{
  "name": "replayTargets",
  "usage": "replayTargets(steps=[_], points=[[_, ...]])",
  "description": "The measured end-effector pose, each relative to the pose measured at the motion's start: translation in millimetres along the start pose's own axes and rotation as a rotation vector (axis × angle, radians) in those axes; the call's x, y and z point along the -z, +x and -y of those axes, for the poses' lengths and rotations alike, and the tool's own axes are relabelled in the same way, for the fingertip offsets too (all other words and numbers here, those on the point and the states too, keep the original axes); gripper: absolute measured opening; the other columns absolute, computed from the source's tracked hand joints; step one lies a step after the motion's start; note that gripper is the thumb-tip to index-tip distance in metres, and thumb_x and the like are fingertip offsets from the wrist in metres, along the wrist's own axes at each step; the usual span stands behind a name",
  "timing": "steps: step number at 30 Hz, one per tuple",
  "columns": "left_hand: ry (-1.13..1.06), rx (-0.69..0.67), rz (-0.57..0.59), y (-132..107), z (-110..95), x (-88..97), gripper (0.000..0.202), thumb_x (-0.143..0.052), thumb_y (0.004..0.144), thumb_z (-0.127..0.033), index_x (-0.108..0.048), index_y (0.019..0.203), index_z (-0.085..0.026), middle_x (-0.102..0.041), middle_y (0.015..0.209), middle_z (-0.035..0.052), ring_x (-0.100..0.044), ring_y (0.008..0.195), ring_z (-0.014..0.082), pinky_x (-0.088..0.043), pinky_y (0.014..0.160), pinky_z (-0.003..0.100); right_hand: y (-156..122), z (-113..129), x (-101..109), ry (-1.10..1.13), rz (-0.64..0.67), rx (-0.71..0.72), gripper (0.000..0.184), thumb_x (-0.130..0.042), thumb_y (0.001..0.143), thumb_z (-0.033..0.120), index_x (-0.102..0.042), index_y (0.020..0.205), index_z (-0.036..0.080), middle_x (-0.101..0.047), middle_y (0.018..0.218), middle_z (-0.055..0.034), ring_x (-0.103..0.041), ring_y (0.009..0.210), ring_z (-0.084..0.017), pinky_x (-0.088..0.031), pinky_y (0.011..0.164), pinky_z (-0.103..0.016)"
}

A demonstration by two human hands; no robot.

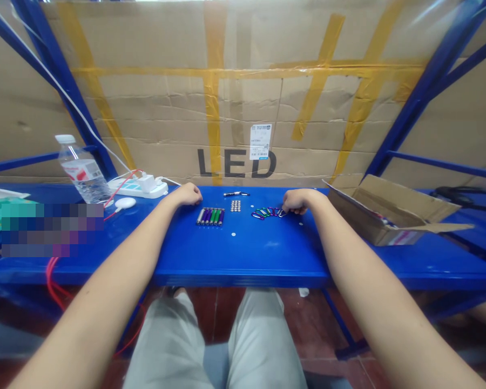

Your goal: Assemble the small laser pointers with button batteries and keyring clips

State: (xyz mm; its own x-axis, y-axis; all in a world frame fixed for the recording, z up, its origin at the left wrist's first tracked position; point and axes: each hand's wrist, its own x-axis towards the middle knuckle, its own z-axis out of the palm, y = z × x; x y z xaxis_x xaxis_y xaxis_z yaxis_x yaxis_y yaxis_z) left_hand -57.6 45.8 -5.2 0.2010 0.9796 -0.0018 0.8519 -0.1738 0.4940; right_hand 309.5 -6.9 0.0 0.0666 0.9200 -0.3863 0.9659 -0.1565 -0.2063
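The right hand [298, 201] sits half curled, its fingertips [284, 212] on the right end of the carabiners [265, 213] — touching the last one, though whether they pinch it I cannot tell. The left hand [189, 194] rests half curled on the blue table [243, 259], nothing showing in it, just beyond and left of the flashlights [209, 216].

Taking the button cells [235, 205] as the landmark: the flashlights lie just left of them, side by side, long axes running away from the person, with the left hand the nearer. The carabiners lie just right, strung crosswise, nearer the right hand. A slim pen [236, 194] lies crosswise just beyond the cells. Well left of them stand a power strip [140, 186] and a water bottle [83, 168] — well right, an open cardboard box [389, 210].
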Motion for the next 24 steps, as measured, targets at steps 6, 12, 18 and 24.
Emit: replayTargets(steps=[6,12,18,24], points=[[0.021,0.000,0.001,1,0,-0.3,0.007,-0.063,0.063,-0.019,-0.068,0.059,-0.019,-0.072,0.067,0.0039,-0.063,0.062,0.0170,-0.048,0.058,0.023,-3,4,0,-0.030,0.003,0.007,0.009,-0.066,0.077,0.020,-0.061,0.076,0.013,-0.059,0.066,-0.0033,-0.053,0.052,-0.014,-0.050,0.055,-0.030],[0.069,-0.011,0.000,2,2,-1.6,0.010,-0.060,0.068,-0.019,-0.070,0.063,-0.019,-0.074,0.072,0.0054,-0.066,0.067,0.0194,-0.050,0.063,0.026,-4,4,0,-0.026,-0.006,-0.005,0.011,-0.067,0.077,0.022,-0.061,0.077,0.013,-0.059,0.067,-0.0039,-0.053,0.052,-0.014,-0.049,0.055,-0.030],[0.119,-0.209,-0.241,9,-6,-21.9,0.026,-0.053,0.081,-0.027,-0.076,0.092,-0.019,-0.076,0.103,0.0091,-0.068,0.098,0.0249,-0.051,0.091,0.033,-3,3,0,0.017,-0.008,-0.026,0.009,-0.062,0.079,0.021,-0.058,0.077,0.014,-0.059,0.066,-0.0046,-0.054,0.053,-0.015,-0.050,0.055,-0.030],[0.109,-0.454,-0.107,25,-32,-44.6,0.052,-0.032,0.097,-0.042,-0.067,0.123,-0.015,-0.057,0.144,0.0105,-0.049,0.136,0.0226,-0.032,0.117,0.034,4,-1,0,0.075,-0.067,-0.028,0.006,-0.055,0.081,0.018,-0.056,0.076,0.016,-0.057,0.064,-0.0050,-0.051,0.050,-0.015,-0.050,0.054,-0.031]])
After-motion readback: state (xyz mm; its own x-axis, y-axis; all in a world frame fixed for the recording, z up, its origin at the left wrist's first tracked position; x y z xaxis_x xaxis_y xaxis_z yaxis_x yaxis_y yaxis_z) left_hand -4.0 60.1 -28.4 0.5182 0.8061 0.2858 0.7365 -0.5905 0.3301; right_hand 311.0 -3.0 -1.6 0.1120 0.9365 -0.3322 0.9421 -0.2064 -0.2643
